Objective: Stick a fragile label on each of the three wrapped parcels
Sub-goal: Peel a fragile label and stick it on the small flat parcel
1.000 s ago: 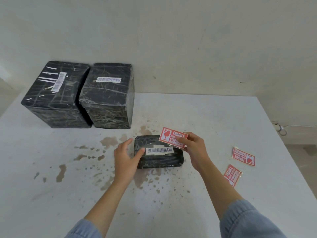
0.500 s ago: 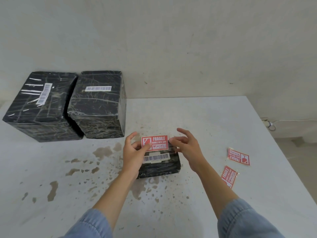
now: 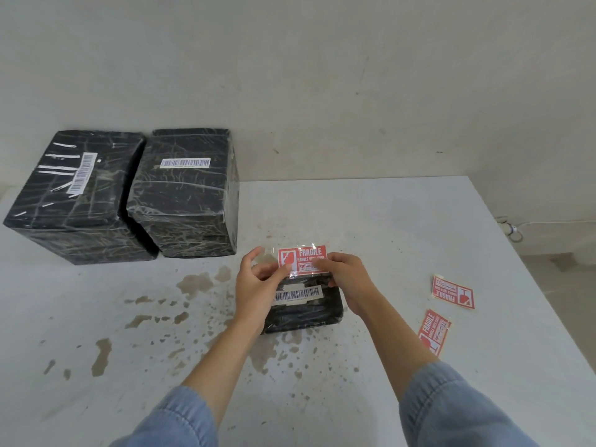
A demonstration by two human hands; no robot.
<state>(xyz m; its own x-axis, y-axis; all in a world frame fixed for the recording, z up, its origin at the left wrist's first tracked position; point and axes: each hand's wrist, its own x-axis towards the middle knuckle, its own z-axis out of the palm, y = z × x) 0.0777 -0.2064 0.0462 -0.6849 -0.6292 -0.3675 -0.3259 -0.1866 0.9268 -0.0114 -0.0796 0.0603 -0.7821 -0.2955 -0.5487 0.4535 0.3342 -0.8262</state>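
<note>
Step in hand, as judged: peel the backing, then press the label flat, clear of the barcode. Left hand (image 3: 254, 285) and right hand (image 3: 350, 280) both pinch the fragile label (image 3: 302, 260) just above the small parcel (image 3: 306, 309), mid-table. Two spare labels (image 3: 453, 291) lie near the right edge; two big parcels (image 3: 183, 191) sit at the far left corner, unlabelled.

- The small parcel (image 3: 306, 312) is partly hidden: the left hand (image 3: 254, 291) covers its left end, the right hand (image 3: 350, 282) its right far corner, and the label (image 3: 303, 260) its far edge.
- The small print on that label is too blurred to read.
- On the barcode sticker (image 3: 298, 295) on that parcel, the digits are too small to read.
</note>
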